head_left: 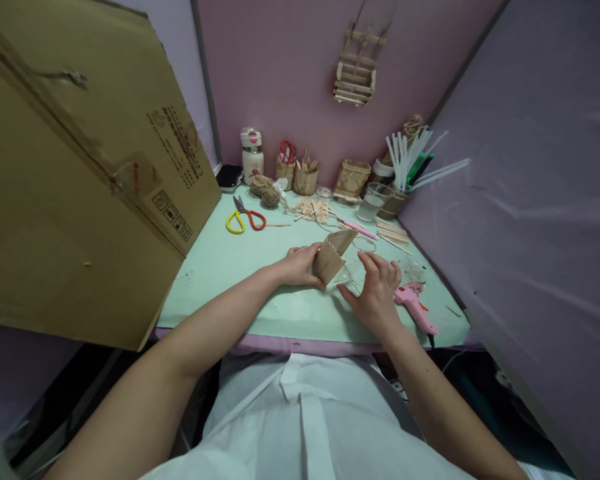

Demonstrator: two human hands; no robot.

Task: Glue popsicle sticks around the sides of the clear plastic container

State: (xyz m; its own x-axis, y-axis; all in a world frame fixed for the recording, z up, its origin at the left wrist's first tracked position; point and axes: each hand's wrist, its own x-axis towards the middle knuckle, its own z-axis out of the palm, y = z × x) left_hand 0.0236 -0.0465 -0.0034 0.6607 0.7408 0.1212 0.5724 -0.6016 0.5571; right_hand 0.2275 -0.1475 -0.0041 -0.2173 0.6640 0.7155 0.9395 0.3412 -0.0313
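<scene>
My left hand point(300, 265) pinches a wooden piece point(330, 263) between thumb and fingers, holding it over the middle of the pale green tabletop point(280, 310). The piece is made of thin, flat tan panels set at an angle, and one top edge looks jagged. My right hand point(377, 293) is spread, thumb apart from the fingers, just beside the piece; something pale and clear shows in that gap, too blurred to name.

The pink glue gun point(415, 307), smooth plastic, lies just right of my right hand, its dark cord going over the front edge. Beyond are scissors point(245, 217) with one yellow and one red loop, a rough ball of twine point(266, 192), a loose heap of flat wooden sticks point(314, 210), a slim pink tool point(359, 229) and a clear glass point(373, 202) holding liquid. Slender whitish rods point(407, 157) fan out of a brown holder by the right wall.

On the big brown cardboard point(80, 220) to my left I see rows of dark characters, too small for me to read, a line of four boxed symbols and reddish print on the tape.

Smooth green surface runs between my left forearm and the scissors, and from the wooden piece back to the purple front edge. The cardboard leans over the left side; the lilac wall point(520, 200) bounds the right.
</scene>
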